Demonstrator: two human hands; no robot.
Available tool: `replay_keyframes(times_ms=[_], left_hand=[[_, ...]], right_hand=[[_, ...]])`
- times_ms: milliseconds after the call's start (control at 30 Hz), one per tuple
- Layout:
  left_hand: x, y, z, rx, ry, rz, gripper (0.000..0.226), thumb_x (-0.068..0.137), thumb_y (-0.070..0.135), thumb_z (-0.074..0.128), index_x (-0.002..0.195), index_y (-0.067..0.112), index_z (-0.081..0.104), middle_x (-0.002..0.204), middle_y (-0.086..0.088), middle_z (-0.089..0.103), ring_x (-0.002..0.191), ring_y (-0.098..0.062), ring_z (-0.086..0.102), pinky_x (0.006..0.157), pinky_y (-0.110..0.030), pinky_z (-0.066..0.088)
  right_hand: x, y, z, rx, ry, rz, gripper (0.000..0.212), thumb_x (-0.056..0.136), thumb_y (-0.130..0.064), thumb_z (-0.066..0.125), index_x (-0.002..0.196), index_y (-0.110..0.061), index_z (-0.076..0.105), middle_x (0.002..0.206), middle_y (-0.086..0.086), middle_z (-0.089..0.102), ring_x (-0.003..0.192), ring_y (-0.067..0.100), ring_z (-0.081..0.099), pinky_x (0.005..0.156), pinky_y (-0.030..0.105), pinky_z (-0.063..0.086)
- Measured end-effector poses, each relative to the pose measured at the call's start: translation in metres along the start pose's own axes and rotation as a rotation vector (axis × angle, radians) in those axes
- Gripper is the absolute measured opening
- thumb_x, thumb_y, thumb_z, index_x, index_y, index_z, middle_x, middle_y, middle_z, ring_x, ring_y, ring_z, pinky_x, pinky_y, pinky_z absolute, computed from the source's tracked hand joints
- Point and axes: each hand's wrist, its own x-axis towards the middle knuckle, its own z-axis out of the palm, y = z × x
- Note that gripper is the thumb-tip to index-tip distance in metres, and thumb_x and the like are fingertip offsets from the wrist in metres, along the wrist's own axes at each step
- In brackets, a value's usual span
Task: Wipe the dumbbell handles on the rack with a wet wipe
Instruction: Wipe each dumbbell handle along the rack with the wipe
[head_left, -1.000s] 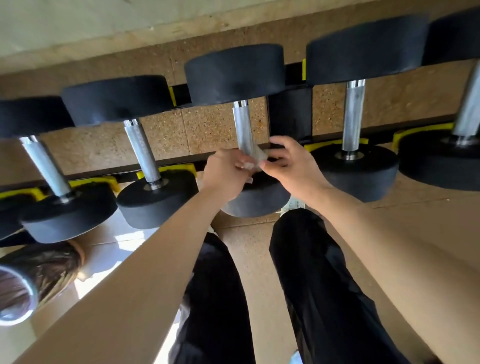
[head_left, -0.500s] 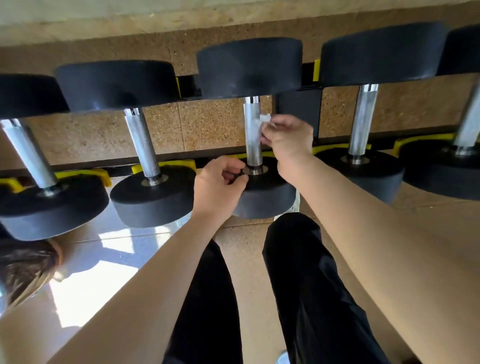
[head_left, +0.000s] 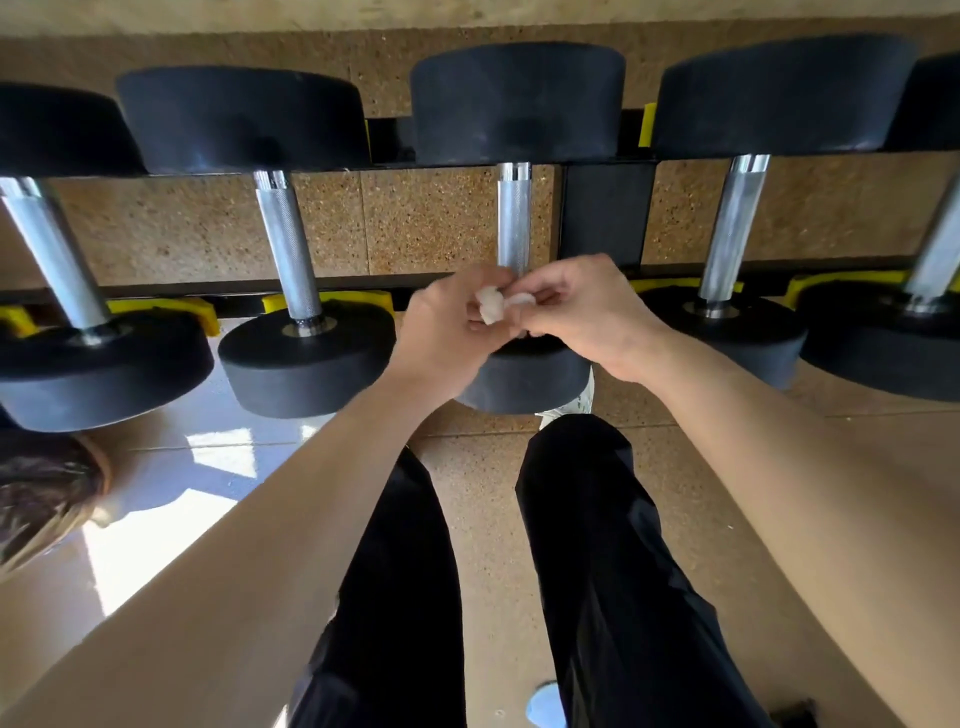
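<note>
Floor (head_left: 483, 519) is tan speckled tile, and the same stuff shows behind the rack (head_left: 239, 304). On the left side there's a glossy patch (head_left: 171, 499) w/ a bright block of sunlight on it. The rack is black rails w/ yellow cradles (head_left: 200, 312), and a black upright post (head_left: 605, 213) stands just right of the middle handle (head_left: 513, 218).

Five dumbbells sit in a row, black heads front and back, knurled chrome handles between. The wet wipe (head_left: 491, 304) is bunched up small and white, right at the bottom end of the middle handle, just above that dumbbell's near head (head_left: 524, 379). Can't tell if it's actually touching the chrome.

Left hand (head_left: 441, 338) and right hand (head_left: 587, 312) are together, fingertips of both curled in and pinching the wipe from either side.

Room-wise, the next handle to the left (head_left: 288, 244) and the one to the right (head_left: 732, 228) are both well apart from the hands, w/ wide gaps between bars where the floor tile shows through. The near heads stick out past the front rail. Black trousers (head_left: 597, 571) stand just in front of the rack, and a white shoe (head_left: 571, 400) is tucked under the middle head.
</note>
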Motion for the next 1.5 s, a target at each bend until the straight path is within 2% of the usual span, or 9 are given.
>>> replay_keyframes(times_ms=[133, 267, 467, 600, 700, 933, 1100, 1300, 1500], left_hand=[[0.005, -0.014, -0.014, 0.206, 0.009, 0.01, 0.015, 0.085, 0.026, 0.08, 0.099, 0.025, 0.074, 0.084, 0.009, 0.067, 0.071, -0.006, 0.063, 0.071, -0.031, 0.056], [0.014, -0.023, -0.023, 0.242, -0.047, -0.134, 0.005, 0.088, 0.033, 0.076, 0.086, 0.033, 0.071, 0.079, 0.011, 0.066, 0.071, -0.007, 0.06, 0.056, -0.02, 0.041], [0.036, -0.024, -0.033, 0.382, -0.24, -0.247, 0.013, 0.09, 0.037, 0.072, 0.099, 0.03, 0.076, 0.103, 0.006, 0.068, 0.101, -0.017, 0.06, 0.085, -0.031, 0.046], [0.045, -0.013, -0.025, 0.442, -0.319, -0.157, 0.018, 0.089, 0.035, 0.074, 0.104, 0.025, 0.077, 0.095, 0.003, 0.067, 0.096, -0.018, 0.061, 0.085, -0.029, 0.045], [0.046, -0.007, -0.008, 0.489, -0.252, -0.138, 0.028, 0.09, 0.04, 0.073, 0.105, 0.016, 0.075, 0.097, -0.004, 0.068, 0.089, -0.022, 0.063, 0.075, -0.032, 0.052], [0.05, -0.028, -0.022, 0.469, -0.081, -0.347, 0.029, 0.088, 0.042, 0.075, 0.109, 0.021, 0.074, 0.098, -0.002, 0.068, 0.082, -0.019, 0.061, 0.058, -0.022, 0.043], [0.052, -0.007, -0.012, 0.458, -0.229, -0.113, 0.022, 0.091, 0.038, 0.072, 0.104, 0.02, 0.076, 0.091, -0.002, 0.069, 0.08, -0.019, 0.062, 0.068, -0.03, 0.049], [0.058, -0.026, -0.024, 0.433, -0.023, -0.255, 0.024, 0.095, 0.035, 0.067, 0.108, 0.016, 0.071, 0.084, 0.001, 0.063, 0.071, -0.012, 0.059, 0.05, -0.017, 0.033], [0.057, -0.009, -0.021, 0.398, -0.063, -0.091, 0.019, 0.097, 0.032, 0.066, 0.102, 0.014, 0.07, 0.071, 0.011, 0.055, 0.055, -0.004, 0.052, 0.045, -0.012, 0.032]], right_hand=[[0.007, 0.005, -0.006, -0.44, -0.008, -0.105, 0.012, 0.085, -0.013, 0.077, 0.095, -0.018, 0.08, 0.09, -0.005, 0.075, 0.082, 0.007, 0.067, 0.081, 0.027, 0.056], [0.015, 0.007, 0.003, -0.576, -0.006, -0.108, 0.013, 0.089, -0.024, 0.074, 0.098, -0.016, 0.08, 0.093, 0.001, 0.073, 0.085, 0.018, 0.068, 0.078, 0.03, 0.055], [0.028, 0.017, 0.011, -0.745, 0.116, -0.113, 0.027, 0.087, -0.037, 0.075, 0.1, -0.013, 0.078, 0.099, 0.007, 0.07, 0.084, 0.021, 0.06, 0.078, 0.031, 0.051], [0.034, 0.03, -0.009, -0.766, 0.103, -0.035, 0.018, 0.086, -0.029, 0.077, 0.094, -0.013, 0.077, 0.095, 0.008, 0.07, 0.086, 0.023, 0.064, 0.076, 0.03, 0.052], [0.037, 0.037, -0.016, -0.789, 0.114, -0.001, 0.017, 0.087, -0.027, 0.076, 0.096, -0.013, 0.076, 0.099, 0.011, 0.07, 0.092, 0.03, 0.066, 0.081, 0.036, 0.056], [0.035, 0.021, -0.003, -0.681, -0.028, -0.139, 0.025, 0.087, -0.035, 0.076, 0.093, -0.011, 0.076, 0.091, 0.003, 0.069, 0.081, 0.019, 0.063, 0.075, 0.03, 0.051], [0.039, 0.038, -0.028, -0.703, 0.093, -0.063, 0.013, 0.089, -0.021, 0.074, 0.095, -0.01, 0.076, 0.094, 0.009, 0.073, 0.086, 0.025, 0.067, 0.08, 0.037, 0.055], [0.037, 0.02, -0.011, -0.621, 0.049, -0.215, 0.011, 0.09, -0.024, 0.072, 0.092, -0.013, 0.075, 0.087, -0.002, 0.07, 0.076, 0.012, 0.062, 0.072, 0.025, 0.045], [0.042, 0.032, -0.026, -0.594, 0.227, -0.12, 0.009, 0.094, -0.019, 0.066, 0.096, -0.011, 0.07, 0.094, 0.004, 0.071, 0.078, 0.016, 0.062, 0.071, 0.032, 0.05]])
